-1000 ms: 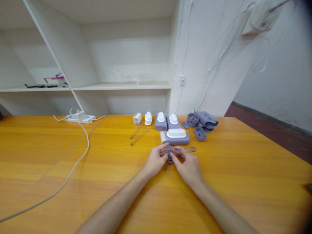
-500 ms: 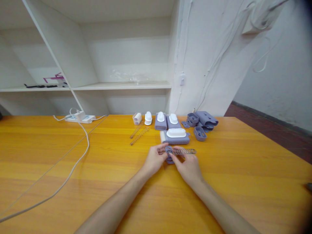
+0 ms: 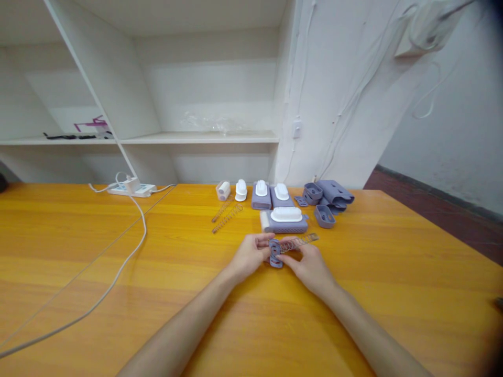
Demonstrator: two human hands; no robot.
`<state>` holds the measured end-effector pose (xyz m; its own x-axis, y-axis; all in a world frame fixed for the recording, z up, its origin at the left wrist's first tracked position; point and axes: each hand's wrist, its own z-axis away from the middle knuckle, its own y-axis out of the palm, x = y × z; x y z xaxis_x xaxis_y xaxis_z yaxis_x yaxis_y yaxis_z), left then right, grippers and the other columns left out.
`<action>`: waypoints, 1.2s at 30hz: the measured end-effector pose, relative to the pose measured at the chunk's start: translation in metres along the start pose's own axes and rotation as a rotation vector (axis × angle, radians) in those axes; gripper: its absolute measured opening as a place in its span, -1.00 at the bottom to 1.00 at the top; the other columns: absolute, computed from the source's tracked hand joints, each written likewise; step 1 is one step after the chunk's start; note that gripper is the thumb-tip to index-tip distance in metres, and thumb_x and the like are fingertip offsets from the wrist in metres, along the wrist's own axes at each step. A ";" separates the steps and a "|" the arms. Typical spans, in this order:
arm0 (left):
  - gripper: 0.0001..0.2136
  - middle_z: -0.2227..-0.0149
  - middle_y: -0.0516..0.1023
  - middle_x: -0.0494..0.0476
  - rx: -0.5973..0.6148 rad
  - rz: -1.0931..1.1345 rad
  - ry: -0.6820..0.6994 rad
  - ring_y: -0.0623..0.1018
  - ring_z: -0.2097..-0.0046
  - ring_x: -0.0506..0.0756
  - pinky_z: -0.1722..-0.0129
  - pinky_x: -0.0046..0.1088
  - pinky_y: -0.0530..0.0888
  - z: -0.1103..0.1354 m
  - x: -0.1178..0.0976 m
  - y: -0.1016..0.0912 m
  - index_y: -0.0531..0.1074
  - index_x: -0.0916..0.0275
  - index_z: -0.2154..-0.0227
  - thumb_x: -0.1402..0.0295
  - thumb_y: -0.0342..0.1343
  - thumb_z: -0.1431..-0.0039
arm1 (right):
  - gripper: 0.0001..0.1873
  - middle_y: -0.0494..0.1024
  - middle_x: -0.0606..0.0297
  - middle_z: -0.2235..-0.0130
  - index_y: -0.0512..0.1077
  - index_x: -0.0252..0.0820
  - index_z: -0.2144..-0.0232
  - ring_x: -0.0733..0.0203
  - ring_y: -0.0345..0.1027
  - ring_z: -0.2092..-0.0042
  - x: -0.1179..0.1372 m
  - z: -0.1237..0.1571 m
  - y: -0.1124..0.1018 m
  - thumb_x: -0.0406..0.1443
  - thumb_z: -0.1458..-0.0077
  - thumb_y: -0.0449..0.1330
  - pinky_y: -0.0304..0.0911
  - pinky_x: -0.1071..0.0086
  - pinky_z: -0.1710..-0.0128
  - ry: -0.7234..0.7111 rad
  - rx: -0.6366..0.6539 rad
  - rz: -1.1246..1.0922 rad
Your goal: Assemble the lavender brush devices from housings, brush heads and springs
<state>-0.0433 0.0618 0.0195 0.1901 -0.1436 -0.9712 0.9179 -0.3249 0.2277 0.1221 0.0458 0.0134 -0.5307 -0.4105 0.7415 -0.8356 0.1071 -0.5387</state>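
Between my hands, above the table, is a small grey-purple oval plate [image 3: 275, 257] with openings in it. My left hand [image 3: 251, 252] is closed on the plate's left side. A coiled metal spring [image 3: 301, 242] sticks out from the plate to the right, its free end tilted slightly up. My right hand [image 3: 308, 264] is closed around the spring near the plate, with the thumb by the plate's lower part. How the spring's end meets the plate is too small to make out. Just beyond my hands lies a grey-purple case [image 3: 288, 227] with a white oval cap [image 3: 286, 214] on top.
Two loose springs [image 3: 228, 218] lie left of the case. Behind stand white-capped purple blocks [image 3: 261, 198], a white capped piece [image 3: 241, 190] and a clear-and-white piece [image 3: 223, 190]. Purple cups [image 3: 324, 216] and purple shells [image 3: 336, 192] sit to the right. A power strip [image 3: 137, 190] trails a white cable [image 3: 139, 246].
The spring has tilted, its free end now higher. The plate is turned to show more of its face, and my right fingers have shifted along it.
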 end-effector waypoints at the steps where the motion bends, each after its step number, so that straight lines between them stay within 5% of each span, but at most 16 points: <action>1: -0.46 0.24 0.56 0.32 0.009 -0.008 -0.006 0.54 0.42 0.04 0.40 -0.47 0.43 0.000 0.000 -0.001 0.34 0.46 0.03 0.41 0.26 0.15 | -0.76 0.57 0.25 0.24 0.46 -0.15 0.26 0.11 0.43 0.18 0.000 0.000 0.000 -0.28 0.07 0.24 0.27 0.19 0.10 0.000 0.006 -0.003; 11: -0.49 0.28 0.57 0.33 0.138 -0.001 -0.085 0.56 0.42 0.09 0.40 -0.43 0.45 0.002 -0.007 -0.003 0.38 0.42 0.07 0.35 0.29 0.14 | -0.76 0.56 0.25 0.24 0.43 -0.15 0.27 0.11 0.41 0.16 0.002 0.000 -0.002 -0.31 0.08 0.24 0.25 0.20 0.09 0.007 0.024 0.010; 24: -0.43 0.22 0.55 0.33 -0.070 0.101 0.031 0.55 0.40 0.09 0.43 -0.38 0.50 -0.001 0.002 0.005 0.32 0.42 0.06 0.33 0.31 0.19 | -0.73 0.55 0.27 0.20 0.44 -0.11 0.22 0.12 0.40 0.13 0.002 0.000 -0.004 -0.31 0.06 0.24 0.26 0.24 0.06 -0.095 -0.022 0.073; 36: -0.48 0.23 0.55 0.33 0.101 0.030 -0.120 0.58 0.39 0.10 0.36 -0.32 0.52 -0.003 -0.004 -0.009 0.36 0.40 0.08 0.35 0.31 0.15 | -0.78 0.49 0.28 0.23 0.44 -0.05 0.21 0.11 0.32 0.15 -0.007 0.001 -0.003 -0.31 -0.02 0.23 0.24 0.19 0.10 -0.207 0.009 0.155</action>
<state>-0.0515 0.0677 0.0209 0.1681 -0.2636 -0.9499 0.8718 -0.4101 0.2681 0.1281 0.0469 0.0093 -0.6108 -0.5669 0.5528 -0.7450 0.1751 -0.6436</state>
